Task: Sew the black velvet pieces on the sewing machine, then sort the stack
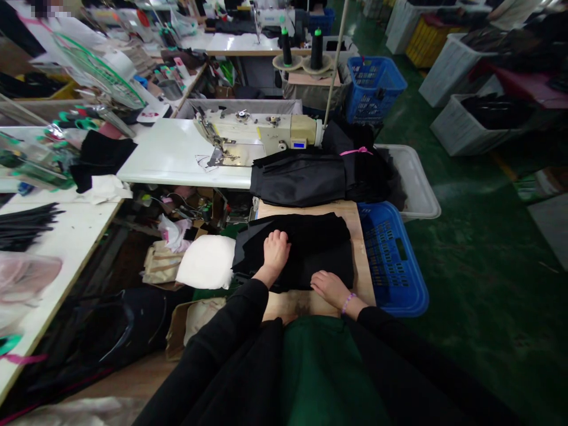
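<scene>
A stack of black fabric pieces (317, 245) lies on a light wooden board in front of me. My left hand (276, 251) is on the left part of the stack, its fingers curled closed on the cloth. At the stack's near edge, my right hand (332, 288) has its fingers bent over the fabric; its thumb is hidden. Beyond the stack, folded dark fabric pieces (302, 180) lie in front of the sewing machine (275, 131). A further black bundle (361, 171) with a pink tie sits to their right.
A blue basket (415, 287) stands against the board's right side, with a pale plastic bin (428, 195) behind it. Left of the stack is a white padded seat (206, 262). The white sewing table (164, 151) stretches left. Thread cones (316, 50) stand behind the machine.
</scene>
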`<action>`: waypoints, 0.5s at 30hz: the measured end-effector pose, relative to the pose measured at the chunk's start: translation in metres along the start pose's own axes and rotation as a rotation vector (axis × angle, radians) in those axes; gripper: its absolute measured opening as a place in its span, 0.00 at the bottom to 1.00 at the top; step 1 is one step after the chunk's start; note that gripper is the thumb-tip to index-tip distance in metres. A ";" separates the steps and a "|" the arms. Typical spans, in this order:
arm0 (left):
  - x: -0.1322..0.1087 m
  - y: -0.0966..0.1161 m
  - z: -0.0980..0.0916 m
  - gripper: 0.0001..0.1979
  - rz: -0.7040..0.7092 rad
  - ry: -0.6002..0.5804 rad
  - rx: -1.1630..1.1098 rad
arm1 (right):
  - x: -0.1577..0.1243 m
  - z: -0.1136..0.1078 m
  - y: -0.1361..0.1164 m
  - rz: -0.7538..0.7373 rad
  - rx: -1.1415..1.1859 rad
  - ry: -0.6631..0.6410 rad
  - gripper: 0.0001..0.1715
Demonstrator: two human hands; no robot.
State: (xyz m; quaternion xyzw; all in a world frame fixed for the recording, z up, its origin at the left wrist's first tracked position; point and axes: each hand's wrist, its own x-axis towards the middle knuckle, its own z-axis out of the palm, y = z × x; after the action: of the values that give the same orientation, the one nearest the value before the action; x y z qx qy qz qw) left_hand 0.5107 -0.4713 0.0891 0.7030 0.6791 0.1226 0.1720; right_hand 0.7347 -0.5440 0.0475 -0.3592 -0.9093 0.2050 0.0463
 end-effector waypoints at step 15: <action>-0.055 -0.033 0.032 0.16 0.152 -0.425 -0.324 | 0.012 -0.006 0.010 0.278 0.132 -0.010 0.09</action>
State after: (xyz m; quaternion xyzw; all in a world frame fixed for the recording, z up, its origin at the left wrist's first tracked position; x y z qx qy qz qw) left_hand 0.4912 -0.5279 0.0504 0.7253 0.5447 0.0920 0.4108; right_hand 0.7339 -0.5275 0.0477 -0.4769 -0.8354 0.2708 0.0363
